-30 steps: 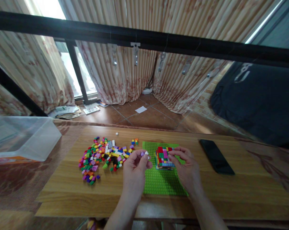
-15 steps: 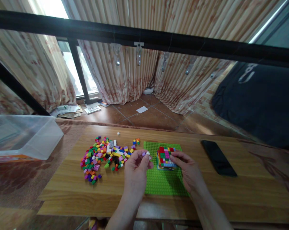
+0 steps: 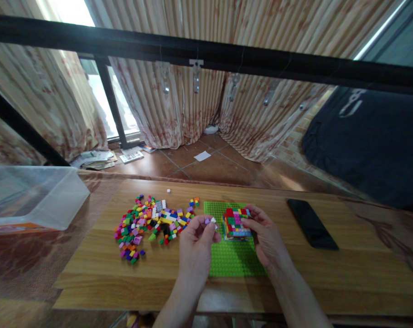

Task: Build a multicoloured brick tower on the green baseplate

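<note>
My left hand [image 3: 197, 246] is closed in a pinch on small toy bricks [image 3: 212, 220], white and light purple, just left of the built block. A multicoloured block of stacked toy bricks [image 3: 234, 218], with red, pink and green on top, stands on the green baseplate [image 3: 234, 264]. My right hand [image 3: 268, 241] grips this block at its right side, the thumb over the top edge and the fingers behind. My palm and fingers hide part of that right side. Left of my left hand lies a loose pile of toy bricks [image 3: 158, 217].
The wooden table [image 3: 100, 282] carries a black phone [image 3: 312, 224] on the right. One white brick [image 3: 168, 191] lies near the far edge. A clear plastic bin [image 3: 61, 196] stands at the left. A dark rail [image 3: 206, 50] crosses above, before striped curtains [image 3: 179, 105].
My right fingers have shifted slightly up and closed further round the block's right edge. My left hand has moved slightly right and down, still pinching the small bricks.
</note>
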### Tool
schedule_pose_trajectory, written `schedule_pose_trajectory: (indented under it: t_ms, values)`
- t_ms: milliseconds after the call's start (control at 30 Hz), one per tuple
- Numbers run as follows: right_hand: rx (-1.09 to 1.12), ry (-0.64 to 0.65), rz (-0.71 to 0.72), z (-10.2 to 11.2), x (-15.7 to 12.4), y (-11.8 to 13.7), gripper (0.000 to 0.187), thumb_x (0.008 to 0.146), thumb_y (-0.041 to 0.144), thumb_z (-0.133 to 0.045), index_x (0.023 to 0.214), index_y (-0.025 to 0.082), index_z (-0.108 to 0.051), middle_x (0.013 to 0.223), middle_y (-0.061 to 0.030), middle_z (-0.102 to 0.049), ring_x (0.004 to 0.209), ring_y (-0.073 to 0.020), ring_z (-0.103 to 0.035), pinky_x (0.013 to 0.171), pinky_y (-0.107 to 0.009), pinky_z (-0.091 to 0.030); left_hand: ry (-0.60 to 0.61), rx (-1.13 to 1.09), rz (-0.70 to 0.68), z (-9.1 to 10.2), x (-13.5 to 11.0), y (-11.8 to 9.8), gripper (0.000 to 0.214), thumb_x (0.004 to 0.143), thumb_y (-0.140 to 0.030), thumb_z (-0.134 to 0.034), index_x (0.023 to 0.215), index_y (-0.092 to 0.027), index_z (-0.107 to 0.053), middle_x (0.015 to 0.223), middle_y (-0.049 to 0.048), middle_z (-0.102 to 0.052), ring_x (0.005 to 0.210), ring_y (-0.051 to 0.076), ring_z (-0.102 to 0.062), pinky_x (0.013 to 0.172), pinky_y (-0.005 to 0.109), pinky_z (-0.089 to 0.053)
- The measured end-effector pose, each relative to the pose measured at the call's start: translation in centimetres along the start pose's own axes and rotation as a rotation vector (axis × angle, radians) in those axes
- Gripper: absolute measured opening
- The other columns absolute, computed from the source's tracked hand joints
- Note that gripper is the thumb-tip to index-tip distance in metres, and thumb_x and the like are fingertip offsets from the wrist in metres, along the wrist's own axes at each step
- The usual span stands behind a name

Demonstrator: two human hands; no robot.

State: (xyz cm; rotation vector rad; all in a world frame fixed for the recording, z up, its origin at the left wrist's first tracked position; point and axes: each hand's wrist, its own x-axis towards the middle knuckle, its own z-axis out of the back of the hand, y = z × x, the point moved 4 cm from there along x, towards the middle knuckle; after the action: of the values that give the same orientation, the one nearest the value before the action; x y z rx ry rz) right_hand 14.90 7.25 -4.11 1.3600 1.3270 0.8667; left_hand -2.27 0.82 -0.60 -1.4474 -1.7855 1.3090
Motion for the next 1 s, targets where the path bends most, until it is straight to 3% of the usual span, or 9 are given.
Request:
schedule_pose_trajectory:
  t_ms: [300,500,600,733,800,867,1000]
  values:
    - [0.029,0.004,-0.007,-0.3,-0.1,-0.2,0.041,0.054,0.022,-0.081,0.094,0.023,-0.07,0.086,0.0009,-0.068,0.068,-0.0136,-0.063,0.059,-0.026,-0.053,-0.02,-0.015,0.016,-0.1,0.1,0.1,0.019,0.069,-0.028,-0.073,0.079,-0.015,-0.065,0.065,-0.0013,-0.062,0.054,0.009,-0.055,0.055,0.021,-0.046]
    - [0.068,0.017,-0.046,0.4,0.1,0.4,0.043,0.055,0.025,-0.083,0.095,0.023,-0.069,0.089,0.0006,-0.069,0.075,-0.0144,-0.064,0.068,-0.028,-0.054,-0.008,-0.02,0.051,-0.4,0.0,0.4,0.02,0.069,-0.027,-0.073,0.08,-0.014,-0.064,0.066,-0.0012,-0.063,0.055,0.009,-0.056,0.056,0.021,-0.047]
    - [0.081,-0.064,0.008,1.9,0.5,1.7,0.034,0.063,0.03,-0.08,0.095,0.026,-0.069,0.1,-0.0014,-0.068,0.083,-0.0147,-0.064,0.067,-0.025,-0.052,-0.009,-0.026,0.073,-0.4,0.0,0.7,0.022,0.068,-0.029,-0.075,0.081,-0.014,-0.065,0.066,-0.0013,-0.063,0.055,0.009,-0.056,0.056,0.021,-0.048]
    - [0.037,-0.171,0.147,2.8,0.0,3.2,0.024,0.07,0.034,-0.076,0.091,0.024,-0.069,0.096,-0.0027,-0.068,0.073,-0.0125,-0.061,0.059,-0.023,-0.048,-0.009,-0.055,0.115,-0.6,0.0,1.1,0.027,0.065,-0.031,-0.078,0.081,-0.014,-0.065,0.068,-0.0006,-0.064,0.055,0.009,-0.057,0.056,0.021,-0.049]
    - [-0.033,-0.09,0.224,1.7,-0.9,3.6,0.02,0.072,0.035,-0.074,0.089,0.023,-0.07,0.087,-0.0018,-0.068,0.07,-0.0127,-0.06,0.061,-0.025,-0.049,-0.003,-0.07,0.127,-0.7,-0.1,1.1,0.029,0.065,-0.032,-0.079,0.083,-0.014,-0.066,0.069,0.0,-0.065,0.055,0.009,-0.058,0.056,0.021,-0.049]
    - [-0.173,0.08,0.301,-0.1,-2.2,3.9,0.016,0.076,0.033,-0.072,0.089,0.024,-0.07,0.084,-0.0014,-0.069,0.073,-0.0147,-0.061,0.067,-0.028,-0.05,0.0,-0.078,0.137,-0.8,-0.2,1.2,0.03,0.065,-0.033,-0.079,0.084,-0.014,-0.066,0.071,0.0006,-0.066,0.056,0.009,-0.059,0.056,0.021,-0.05]
    - [-0.518,0.33,0.48,-2.9,-4.6,4.0,0.015,0.079,0.025,-0.069,0.094,0.027,-0.07,0.098,-0.0024,-0.069,0.093,-0.0191,-0.063,0.085,-0.035,-0.049,0.016,-0.08,0.155,-0.9,-0.2,1.3,0.032,0.065,-0.034,-0.08,0.085,-0.014,-0.067,0.071,0.0016,-0.066,0.056,0.01,-0.06,0.056,0.022,-0.051]
